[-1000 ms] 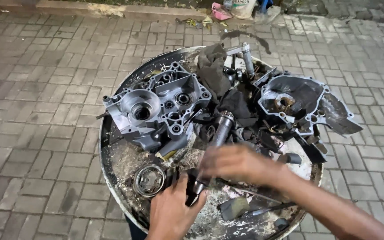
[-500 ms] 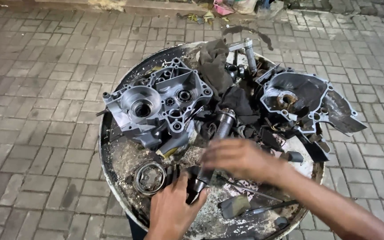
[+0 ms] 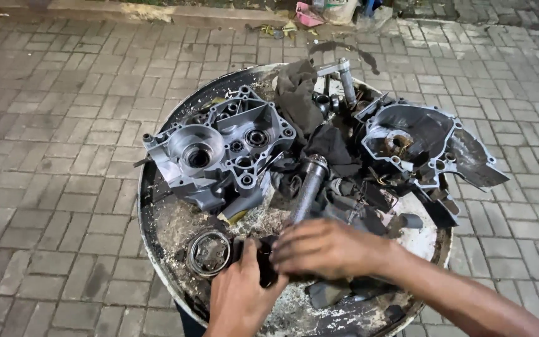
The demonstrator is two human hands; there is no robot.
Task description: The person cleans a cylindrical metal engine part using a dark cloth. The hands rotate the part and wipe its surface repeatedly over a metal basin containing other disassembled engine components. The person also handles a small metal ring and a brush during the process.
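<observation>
Sitting on brick paving (image 3: 51, 125) that fills the left of the frame is a round, grimy metal tray (image 3: 157, 249) loaded with engine bits. Upper left of the tray there's a grey crankcase half (image 3: 219, 153), open side up, bearing holes showing. Below it, lower left of the tray, a round ring-shaped part (image 3: 208, 253) lies flat in the muck, looks like a bearing or a clutch piece, hard to say.

Bottom centre is where the action is. The left hand (image 3: 238, 299) comes up from the bottom edge with its thumb pressed onto a small dark part (image 3: 264, 265), just right of the ring. The right hand (image 3: 329, 249) lies over the same part from the right, fingers curled down on it, so both hands are closed on that one piece, and most of it is hidden under them. My read: they're gripping or working that piece apart, and what's called for next is a steady hold from one hand while the other twists or pulls.

Just above the right hand a metal shaft (image 3: 310, 187) sticks up at a tilt out of dark rags (image 3: 301, 93). Right side of the tray holds a second engine cover (image 3: 419, 140), inside facing up.
</observation>
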